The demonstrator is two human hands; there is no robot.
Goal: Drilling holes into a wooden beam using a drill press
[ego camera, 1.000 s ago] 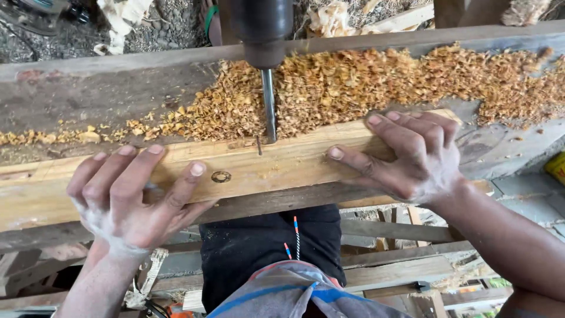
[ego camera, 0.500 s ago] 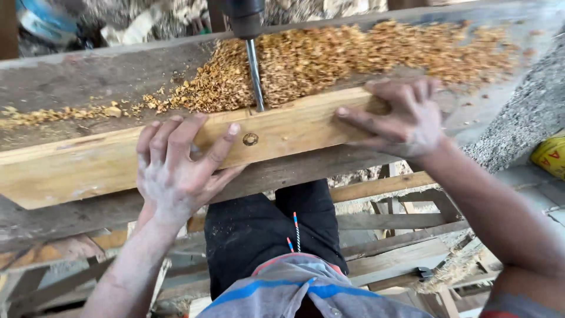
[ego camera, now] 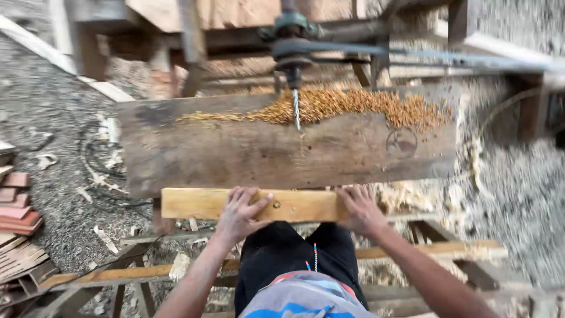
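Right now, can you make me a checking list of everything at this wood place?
Surface: worn wood table under the drill, heaped with orange shavings.
Job's things: pale plank with one small hole, pulled to the table's near edge; drill bit above the table, clear of the plank.
Clutter: shavings and wood scraps on the ground, stacked reddish boards at left.
Grips: left hand and right hand both on the plank.
Cables: drive belt running right from the drill head; dark loops on the ground, kind unclear.
Surroundings: gravel ground, wooden frame bars below.
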